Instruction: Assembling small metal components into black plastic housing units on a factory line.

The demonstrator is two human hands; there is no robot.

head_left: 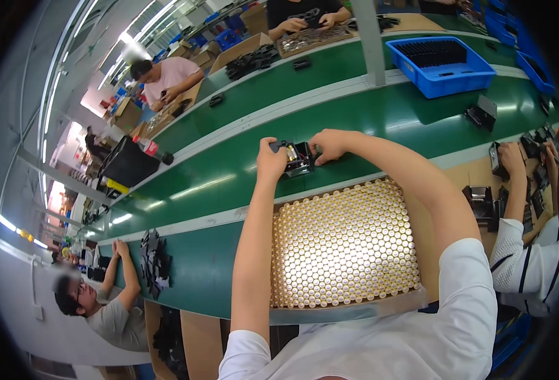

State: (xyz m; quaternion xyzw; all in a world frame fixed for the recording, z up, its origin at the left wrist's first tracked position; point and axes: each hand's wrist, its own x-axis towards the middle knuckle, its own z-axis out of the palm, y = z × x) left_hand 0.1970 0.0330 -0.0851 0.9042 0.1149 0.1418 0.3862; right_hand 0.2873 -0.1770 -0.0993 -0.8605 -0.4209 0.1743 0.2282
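Note:
Above the green conveyor, my left hand [271, 162] grips the left side of an open black plastic case [300, 166]. Inside the case show a shiny cell-like part and a bit of red. My right hand [331, 145] is closed at the case's right edge, with curled fingers and thumb against it; its fingertips are partly hidden. In front of my body, between my forearms, lies a shallow box of cylindrical batteries [346, 247]. They stand upright in tight rows, their round metal ends up.
A blue bin [444, 87] of black parts stands on the conveyor, near a loose black case [482, 113]. Black pieces [155, 263] lie on the left bench. A co-worker's hand [512, 158] is close on my right. A metal post [371, 44] rises beyond the conveyor.

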